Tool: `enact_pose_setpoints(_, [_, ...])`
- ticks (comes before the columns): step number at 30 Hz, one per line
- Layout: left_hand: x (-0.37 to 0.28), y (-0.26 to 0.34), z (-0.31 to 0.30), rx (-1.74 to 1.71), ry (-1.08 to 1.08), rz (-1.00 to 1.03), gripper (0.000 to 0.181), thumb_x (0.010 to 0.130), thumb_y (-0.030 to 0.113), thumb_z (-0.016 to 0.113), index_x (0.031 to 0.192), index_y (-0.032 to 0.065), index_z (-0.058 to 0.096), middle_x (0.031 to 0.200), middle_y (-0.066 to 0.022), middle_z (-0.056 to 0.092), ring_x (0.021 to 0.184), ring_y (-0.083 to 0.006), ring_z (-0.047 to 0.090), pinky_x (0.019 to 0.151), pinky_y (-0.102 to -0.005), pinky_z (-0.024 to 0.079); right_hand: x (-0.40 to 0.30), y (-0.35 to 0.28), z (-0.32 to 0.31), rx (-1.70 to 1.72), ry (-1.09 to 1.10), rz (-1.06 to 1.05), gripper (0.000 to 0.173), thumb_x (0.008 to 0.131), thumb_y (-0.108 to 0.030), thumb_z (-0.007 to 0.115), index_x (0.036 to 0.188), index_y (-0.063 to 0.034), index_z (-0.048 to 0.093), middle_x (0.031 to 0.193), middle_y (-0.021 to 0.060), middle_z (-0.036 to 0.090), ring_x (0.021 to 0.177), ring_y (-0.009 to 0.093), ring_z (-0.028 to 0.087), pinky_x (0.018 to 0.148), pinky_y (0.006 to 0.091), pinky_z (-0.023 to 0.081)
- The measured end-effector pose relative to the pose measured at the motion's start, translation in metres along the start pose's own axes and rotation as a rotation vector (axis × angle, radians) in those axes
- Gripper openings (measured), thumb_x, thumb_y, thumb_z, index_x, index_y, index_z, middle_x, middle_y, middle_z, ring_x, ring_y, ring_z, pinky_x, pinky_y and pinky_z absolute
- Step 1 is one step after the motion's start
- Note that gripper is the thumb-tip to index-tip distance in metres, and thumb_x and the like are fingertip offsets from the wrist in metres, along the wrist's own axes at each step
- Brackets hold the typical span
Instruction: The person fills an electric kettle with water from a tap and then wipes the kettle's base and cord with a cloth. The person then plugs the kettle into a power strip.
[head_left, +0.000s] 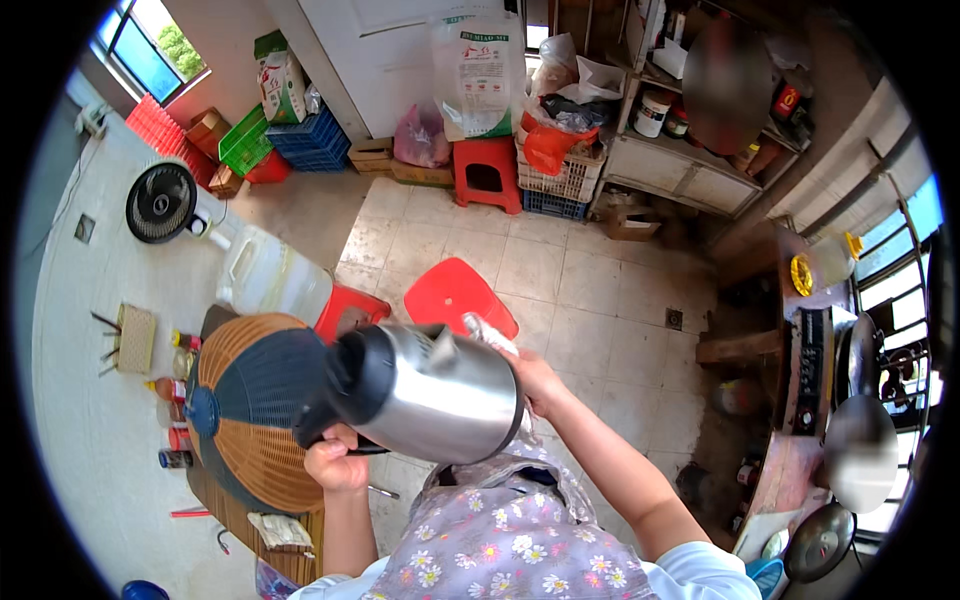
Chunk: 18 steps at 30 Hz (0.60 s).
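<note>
A stainless steel electric kettle (450, 397) with a black lid and handle is tilted sideways in front of my chest. My left hand (337, 454) grips its black handle at the lower left. My right hand (531, 379) is at the far side near the kettle's base, with a whitish cloth (491, 332) bunched between; its fingers are partly hidden behind the kettle. A floral apron (517, 532) covers my front. Left of the kettle, a large woven food cover (259, 412) in orange and dark blue stands on a wooden table (225, 517).
Red plastic stools (457, 296) stand on the tiled floor ahead. A plastic jug (274, 274) and a fan (161, 202) are at the left. Jars line the wall beside the table. At right runs a counter with a gas stove (810, 371). Shelves and crates (559, 172) stand at the back.
</note>
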<state>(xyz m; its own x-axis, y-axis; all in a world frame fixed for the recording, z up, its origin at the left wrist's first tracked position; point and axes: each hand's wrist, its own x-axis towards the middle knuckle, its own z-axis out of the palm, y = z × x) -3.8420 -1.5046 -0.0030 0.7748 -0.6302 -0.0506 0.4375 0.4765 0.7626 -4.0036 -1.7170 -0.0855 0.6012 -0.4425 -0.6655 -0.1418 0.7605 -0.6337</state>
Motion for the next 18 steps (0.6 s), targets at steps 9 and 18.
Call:
enact_pose_setpoints(9, [0.204,-0.044,0.110,0.048,-0.068,0.213,0.015,0.058,0.008,0.049,0.059,0.0136,0.035,0.053,0.0010,0.037,0.053,-0.0137,0.039,0.065,-0.0278,0.041,0.088,-0.180,-0.025,0.357,-0.300,-0.324,0.050,0.099,-0.034,0.035,0.137,-0.0006,0.037,0.137,0.0114,0.044,0.126,0.022,0.041,0.108,0.0374,0.027])
enact_pose_setpoints(18, [0.332,-0.088,0.163,-0.048,0.012,0.242,0.033,0.048,0.004,0.055,0.080,0.0027,0.054,0.068,-0.0029,0.053,0.063,-0.0148,0.052,0.058,-0.0243,0.041,0.219,-0.341,-0.003,0.472,-0.543,0.088,0.047,0.099,-0.038,0.035,0.131,-0.0040,0.045,0.130,0.0144,0.051,0.118,0.027,0.049,0.103,0.0442,0.036])
